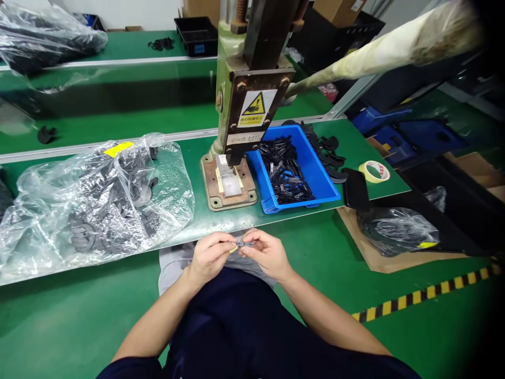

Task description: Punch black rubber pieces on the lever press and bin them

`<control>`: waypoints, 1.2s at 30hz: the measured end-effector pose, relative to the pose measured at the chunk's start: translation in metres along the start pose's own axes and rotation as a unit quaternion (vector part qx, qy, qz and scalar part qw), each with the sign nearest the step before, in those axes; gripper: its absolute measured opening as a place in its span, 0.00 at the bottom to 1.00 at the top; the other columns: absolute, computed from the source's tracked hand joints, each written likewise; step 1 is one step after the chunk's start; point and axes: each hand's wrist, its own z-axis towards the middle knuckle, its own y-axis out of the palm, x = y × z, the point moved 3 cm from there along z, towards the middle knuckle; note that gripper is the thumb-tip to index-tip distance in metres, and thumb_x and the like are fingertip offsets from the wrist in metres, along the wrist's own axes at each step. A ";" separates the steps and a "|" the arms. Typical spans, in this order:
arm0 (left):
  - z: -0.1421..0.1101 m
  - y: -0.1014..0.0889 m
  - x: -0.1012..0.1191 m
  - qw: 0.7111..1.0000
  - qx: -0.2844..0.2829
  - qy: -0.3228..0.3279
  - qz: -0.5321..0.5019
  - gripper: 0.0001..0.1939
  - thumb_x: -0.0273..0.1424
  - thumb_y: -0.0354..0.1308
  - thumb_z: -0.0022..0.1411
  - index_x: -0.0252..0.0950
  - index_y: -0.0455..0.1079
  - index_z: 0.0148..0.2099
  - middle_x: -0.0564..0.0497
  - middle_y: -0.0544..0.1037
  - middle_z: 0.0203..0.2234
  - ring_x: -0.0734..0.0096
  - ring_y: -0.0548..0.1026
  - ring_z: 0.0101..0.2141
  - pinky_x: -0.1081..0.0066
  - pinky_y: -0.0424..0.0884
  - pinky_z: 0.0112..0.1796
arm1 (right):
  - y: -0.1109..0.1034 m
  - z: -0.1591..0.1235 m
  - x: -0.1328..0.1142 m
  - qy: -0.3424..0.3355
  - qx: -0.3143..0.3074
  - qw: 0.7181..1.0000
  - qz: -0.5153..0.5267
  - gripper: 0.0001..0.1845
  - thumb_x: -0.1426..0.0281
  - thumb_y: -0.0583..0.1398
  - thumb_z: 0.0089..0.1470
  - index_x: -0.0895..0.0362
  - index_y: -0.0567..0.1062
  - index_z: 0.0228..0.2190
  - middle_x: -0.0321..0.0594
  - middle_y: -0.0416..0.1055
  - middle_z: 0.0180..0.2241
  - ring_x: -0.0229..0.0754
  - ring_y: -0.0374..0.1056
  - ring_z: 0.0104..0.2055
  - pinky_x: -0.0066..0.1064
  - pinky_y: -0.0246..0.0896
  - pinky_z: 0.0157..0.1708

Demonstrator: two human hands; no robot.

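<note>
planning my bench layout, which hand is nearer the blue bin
Right. The right hand is in front of the blue bin's near left corner; the left hand is farther left, before the press base.

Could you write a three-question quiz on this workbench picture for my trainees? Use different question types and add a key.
1. Multiple choice: what stands on the green bench between the clear plastic bag and the blue bin?
a) a roll of tape
b) a press
c) a cardboard box

2. True or false: the left hand rests inside the blue bin.

3. Fill in: the triangle on the press's warning label is black and ____.

Key:
1: b.
2: False; it pinches a small dark part together with the right hand, in front of the bench edge.
3: yellow.
</note>
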 end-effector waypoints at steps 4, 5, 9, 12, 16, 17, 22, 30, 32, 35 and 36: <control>-0.001 0.000 0.001 1.000 0.001 0.005 0.009 0.14 0.18 0.57 0.63 0.38 0.74 0.48 0.46 0.78 0.39 0.69 0.79 0.39 0.70 0.78 0.38 | 0.000 0.000 0.001 -0.006 -0.001 1.000 -0.001 0.13 0.61 0.70 0.46 0.53 0.75 0.32 0.35 0.70 0.32 0.37 0.71 0.28 0.34 0.72 0.32; -0.001 0.000 0.001 1.000 0.003 0.006 0.009 0.14 0.18 0.58 0.63 0.37 0.74 0.48 0.45 0.78 0.39 0.69 0.79 0.39 0.71 0.78 0.38 | 0.000 0.000 0.001 -0.008 0.000 1.000 -0.003 0.13 0.61 0.70 0.46 0.53 0.75 0.32 0.36 0.70 0.32 0.37 0.71 0.29 0.34 0.72 0.32; 0.001 -0.001 0.003 1.000 0.001 0.018 0.018 0.13 0.19 0.58 0.63 0.37 0.74 0.48 0.45 0.79 0.39 0.70 0.79 0.39 0.71 0.78 0.38 | -0.002 0.000 0.000 -0.016 0.006 1.000 -0.012 0.13 0.62 0.71 0.46 0.53 0.76 0.32 0.37 0.71 0.33 0.38 0.69 0.32 0.33 0.71 0.34; 0.002 -0.002 0.004 0.999 -0.006 0.024 0.033 0.13 0.21 0.56 0.65 0.39 0.74 0.48 0.46 0.79 0.39 0.69 0.79 0.38 0.71 0.78 0.37 | -0.003 -0.001 0.000 -0.018 0.008 1.000 -0.010 0.13 0.62 0.71 0.45 0.53 0.76 0.31 0.38 0.71 0.32 0.39 0.68 0.35 0.33 0.69 0.35; 0.003 0.002 0.007 0.999 -0.009 0.027 0.040 0.14 0.20 0.57 0.64 0.39 0.73 0.49 0.46 0.79 0.39 0.69 0.79 0.38 0.71 0.78 0.37 | 0.000 0.001 0.002 -0.020 0.011 1.000 0.015 0.14 0.60 0.71 0.44 0.52 0.75 0.30 0.38 0.70 0.34 0.40 0.68 0.38 0.34 0.68 0.39; 0.003 0.003 0.008 0.999 -0.011 0.027 0.039 0.15 0.19 0.57 0.64 0.39 0.73 0.49 0.46 0.78 0.39 0.69 0.79 0.38 0.71 0.78 0.38 | 0.001 0.002 0.002 -0.018 0.010 0.999 0.027 0.15 0.59 0.72 0.43 0.52 0.75 0.29 0.39 0.70 0.36 0.40 0.68 0.39 0.34 0.68 0.39; 0.009 -0.001 0.011 0.997 -0.044 -0.024 0.050 0.12 0.21 0.56 0.65 0.39 0.75 0.47 0.44 0.75 0.42 0.69 0.77 0.41 0.71 0.77 0.38 | -0.001 0.009 0.000 0.031 -0.021 0.994 0.099 0.17 0.56 0.69 0.48 0.53 0.73 0.33 0.38 0.74 0.37 0.36 0.68 0.33 0.29 0.66 0.31; 0.043 -0.017 0.020 0.985 -0.166 0.043 -0.009 0.15 0.20 0.55 0.66 0.36 0.71 0.53 0.41 0.78 0.45 0.64 0.76 0.48 0.66 0.76 0.47 | 0.003 0.010 -0.008 0.195 -0.193 0.943 0.190 0.27 0.53 0.71 0.43 0.55 0.67 0.36 0.32 0.71 0.19 0.34 0.63 0.17 0.24 0.54 0.18; 0.044 -0.016 0.021 0.983 -0.176 0.048 -0.020 0.14 0.20 0.55 0.66 0.36 0.71 0.52 0.42 0.79 0.42 0.65 0.77 0.44 0.67 0.76 0.44 | 0.005 0.010 -0.007 0.216 -0.214 0.929 0.212 0.28 0.52 0.72 0.42 0.54 0.66 0.34 0.30 0.69 0.17 0.33 0.60 0.16 0.23 0.51 0.17; 0.048 -0.016 0.012 0.989 -0.145 0.018 -0.007 0.11 0.22 0.56 0.66 0.37 0.73 0.49 0.44 0.80 0.40 0.68 0.78 0.41 0.70 0.76 0.42 | 0.003 0.015 -0.009 0.217 -0.192 0.926 0.241 0.24 0.50 0.66 0.50 0.54 0.65 0.35 0.29 0.66 0.17 0.32 0.59 0.17 0.23 0.49 0.18; 0.051 -0.018 0.005 0.993 -0.120 -0.005 0.010 0.09 0.23 0.57 0.66 0.37 0.74 0.47 0.45 0.80 0.39 0.69 0.78 0.40 0.70 0.76 0.41 | 0.000 0.017 -0.010 0.209 -0.175 0.930 0.248 0.22 0.50 0.64 0.53 0.54 0.66 0.35 0.29 0.67 0.18 0.31 0.59 0.18 0.23 0.50 0.19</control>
